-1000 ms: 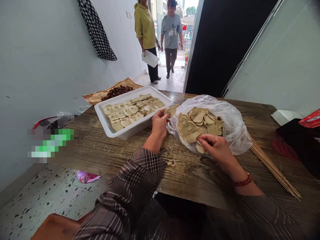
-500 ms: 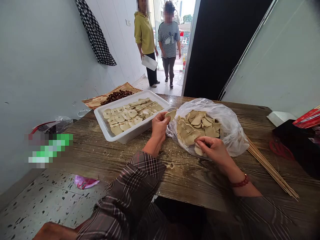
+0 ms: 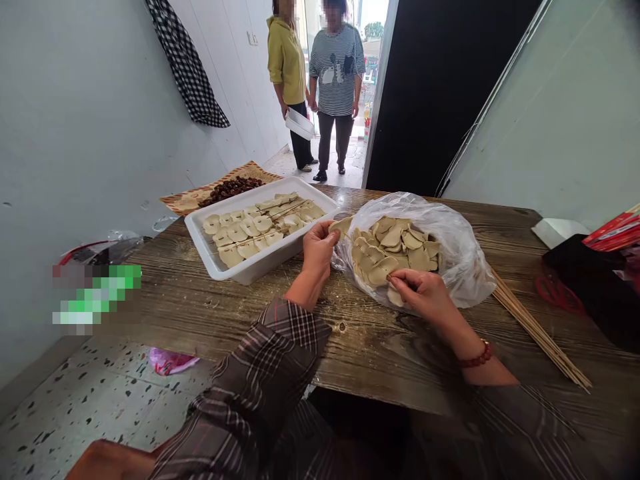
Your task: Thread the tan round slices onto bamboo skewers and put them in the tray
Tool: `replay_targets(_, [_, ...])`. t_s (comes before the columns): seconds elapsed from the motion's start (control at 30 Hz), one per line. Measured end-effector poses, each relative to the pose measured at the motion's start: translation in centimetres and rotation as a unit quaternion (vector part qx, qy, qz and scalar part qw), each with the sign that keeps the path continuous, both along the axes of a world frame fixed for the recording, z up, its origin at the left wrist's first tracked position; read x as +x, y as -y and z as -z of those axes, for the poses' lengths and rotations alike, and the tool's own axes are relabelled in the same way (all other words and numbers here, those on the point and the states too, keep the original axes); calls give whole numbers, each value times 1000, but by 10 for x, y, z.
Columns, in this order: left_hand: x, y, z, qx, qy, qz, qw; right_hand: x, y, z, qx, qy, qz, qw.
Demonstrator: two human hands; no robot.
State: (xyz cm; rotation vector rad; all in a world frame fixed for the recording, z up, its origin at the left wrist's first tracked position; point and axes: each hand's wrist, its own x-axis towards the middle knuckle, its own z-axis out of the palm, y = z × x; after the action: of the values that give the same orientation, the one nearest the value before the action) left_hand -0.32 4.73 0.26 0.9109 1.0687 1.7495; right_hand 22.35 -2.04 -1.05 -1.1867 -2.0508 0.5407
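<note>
My left hand [image 3: 319, 248] pinches a thin, round beige slice [image 3: 342, 227], which looks like sliced tofu or dough, at the left rim of a clear plastic bag [image 3: 465, 267]. Loose slices of the same kind [image 3: 400, 237] are heaped in the open bag. At the heap's front edge, my right hand [image 3: 425, 291] has thumb and fingers closed on what looks like the end of a skewer, beside a row of overlapping slices [image 3: 381, 271]. Most of that skewer is hidden. Left of the bag, a white tray [image 3: 240, 272] holds skewered slices [image 3: 249, 228] in rows.
Bare bamboo skewers [image 3: 540, 330] lie right of the bag on the wooden table [image 3: 350, 360]. A black box [image 3: 580, 280] with red packets stands at the right edge. Dark brown pieces [image 3: 231, 190] lie on patterned paper behind the tray. Two people [image 3: 336, 73] stand by the doorway.
The person in the striped shirt has come closer, beside the one in yellow, whose white container has tilted. My hands have barely moved; the view has shifted slightly.
</note>
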Motion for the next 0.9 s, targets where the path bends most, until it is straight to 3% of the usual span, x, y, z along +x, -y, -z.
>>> replay_targets(0.2, [4,0,2,7,-13,2,1000,-2,0,2,14,14,21,1000])
replay_targets(0.67, [1,2,-2,-69,123,64,988,-1,0,3,17,-14,17,1000])
replay_targets(0.9, [0,2,-3,-86,146,64,983,0,0,5,-1,-14,17,1000])
